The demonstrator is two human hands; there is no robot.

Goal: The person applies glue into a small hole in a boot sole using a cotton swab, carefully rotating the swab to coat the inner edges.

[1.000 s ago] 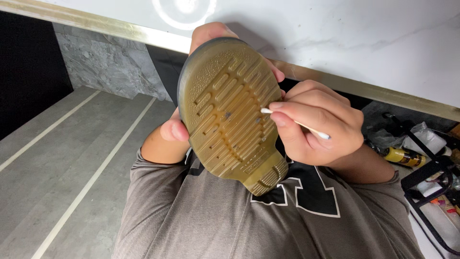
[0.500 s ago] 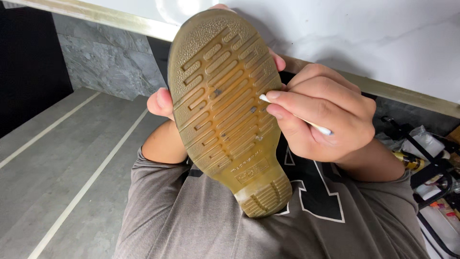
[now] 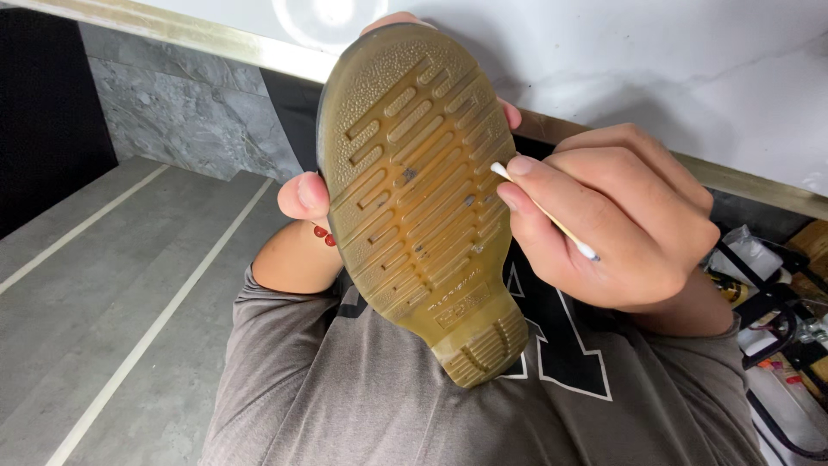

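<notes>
A shoe is held up sole toward me, its tan ridged rubber tread filling the middle of the view, with a few dark specks in the grooves. My left hand grips the shoe from behind; only the thumb at the left edge and fingertips at the top and right edge show. My right hand pinches a thin white cotton swab, whose tip touches the right edge of the sole. Below lies my grey shirt with black and white letters.
A white marble-look counter with a brass edge strip runs across the top. Grey plank floor with pale lines lies at left. A black wire rack with bottles and small items stands at the right edge.
The shoe has come closer and higher in view. My right hand with the swab has shifted up along the sole's right edge.
</notes>
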